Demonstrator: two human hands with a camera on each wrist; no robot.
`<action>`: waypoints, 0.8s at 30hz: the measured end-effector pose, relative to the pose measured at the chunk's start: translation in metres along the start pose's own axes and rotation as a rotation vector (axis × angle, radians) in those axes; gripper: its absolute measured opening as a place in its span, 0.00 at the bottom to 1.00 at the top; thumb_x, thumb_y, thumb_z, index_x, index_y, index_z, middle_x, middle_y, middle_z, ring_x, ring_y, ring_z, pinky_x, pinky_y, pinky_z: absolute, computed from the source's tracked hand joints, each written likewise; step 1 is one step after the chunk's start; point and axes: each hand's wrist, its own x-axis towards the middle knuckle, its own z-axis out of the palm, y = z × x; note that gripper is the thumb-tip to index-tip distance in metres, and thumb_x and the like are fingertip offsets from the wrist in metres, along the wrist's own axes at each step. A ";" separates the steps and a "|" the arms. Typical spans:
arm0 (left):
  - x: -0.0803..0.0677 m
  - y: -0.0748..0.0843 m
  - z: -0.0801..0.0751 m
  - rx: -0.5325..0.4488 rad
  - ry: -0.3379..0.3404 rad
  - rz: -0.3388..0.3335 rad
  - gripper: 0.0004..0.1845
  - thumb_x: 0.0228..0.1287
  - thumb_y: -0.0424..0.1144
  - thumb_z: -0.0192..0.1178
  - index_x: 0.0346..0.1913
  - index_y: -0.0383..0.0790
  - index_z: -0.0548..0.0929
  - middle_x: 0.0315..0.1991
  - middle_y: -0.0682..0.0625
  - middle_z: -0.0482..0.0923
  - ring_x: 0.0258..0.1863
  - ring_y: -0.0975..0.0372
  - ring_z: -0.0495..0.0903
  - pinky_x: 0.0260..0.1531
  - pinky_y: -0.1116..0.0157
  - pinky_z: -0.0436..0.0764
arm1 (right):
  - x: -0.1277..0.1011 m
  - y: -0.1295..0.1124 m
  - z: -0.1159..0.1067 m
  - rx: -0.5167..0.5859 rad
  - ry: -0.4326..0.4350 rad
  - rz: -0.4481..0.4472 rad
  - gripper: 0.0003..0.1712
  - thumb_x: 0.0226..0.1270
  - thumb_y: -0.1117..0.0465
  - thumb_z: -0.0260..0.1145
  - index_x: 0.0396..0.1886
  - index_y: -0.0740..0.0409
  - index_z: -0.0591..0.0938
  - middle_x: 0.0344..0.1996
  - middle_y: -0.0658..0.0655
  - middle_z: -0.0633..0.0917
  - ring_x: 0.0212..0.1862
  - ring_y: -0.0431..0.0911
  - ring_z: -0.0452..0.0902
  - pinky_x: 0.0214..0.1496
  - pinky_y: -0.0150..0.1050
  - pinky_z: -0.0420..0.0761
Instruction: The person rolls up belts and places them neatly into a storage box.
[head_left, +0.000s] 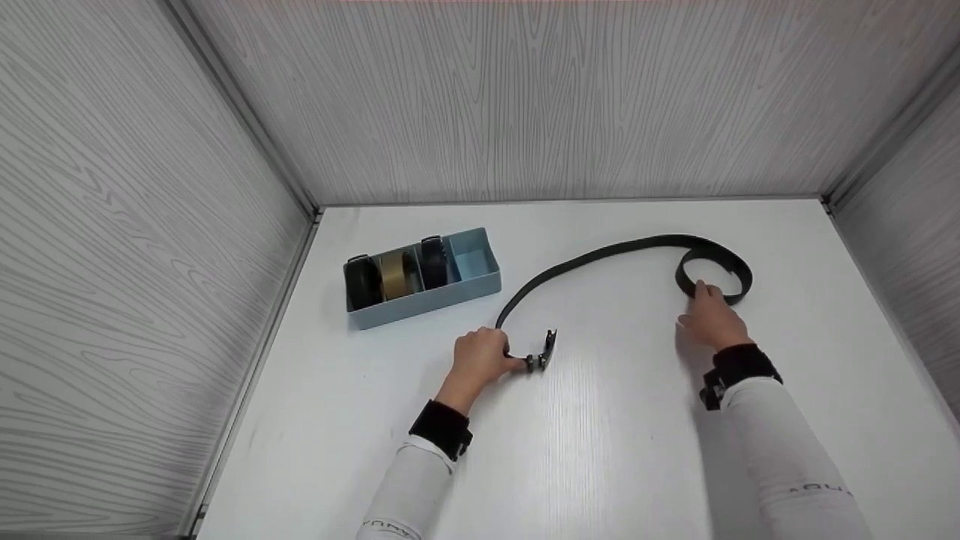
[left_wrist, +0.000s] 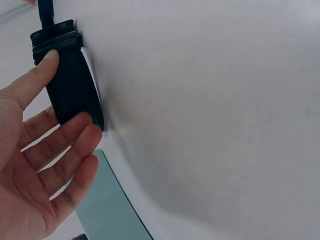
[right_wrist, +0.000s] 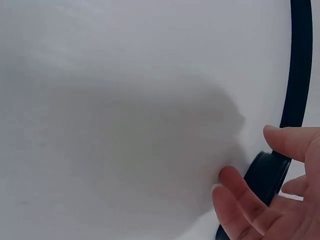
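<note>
Head view: the black belt [head_left: 600, 255] runs left to right on the white table [head_left: 600, 450]; the left hand [head_left: 480, 358] pinches its buckle [head_left: 544, 352] end, and the right hand [head_left: 709, 319] grips the curled tail.

Left wrist view: thumb and fingers [left_wrist: 75, 135] clasp the buckle.

Right wrist view: fingers [right_wrist: 235, 195] pinch the strap.

Both forearms reach forward in white sleeves with dark wrist straps. The left hand [head_left: 480, 357] sits lower and nearer the body, fingers curled in a pinch (thumb on top). The right hand [head_left: 711, 319] stretches farther out, fingers loosely bent, tips down.
</note>
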 end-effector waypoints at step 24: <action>0.024 0.015 0.008 0.132 -0.019 0.073 0.19 0.69 0.43 0.60 0.59 0.38 0.79 0.50 0.45 0.80 0.39 0.52 0.83 0.33 0.56 0.81 | -0.060 -0.083 0.019 -0.274 -0.236 -0.163 0.12 0.59 0.70 0.61 0.18 0.57 0.75 0.20 0.55 0.76 0.23 0.49 0.69 0.24 0.45 0.71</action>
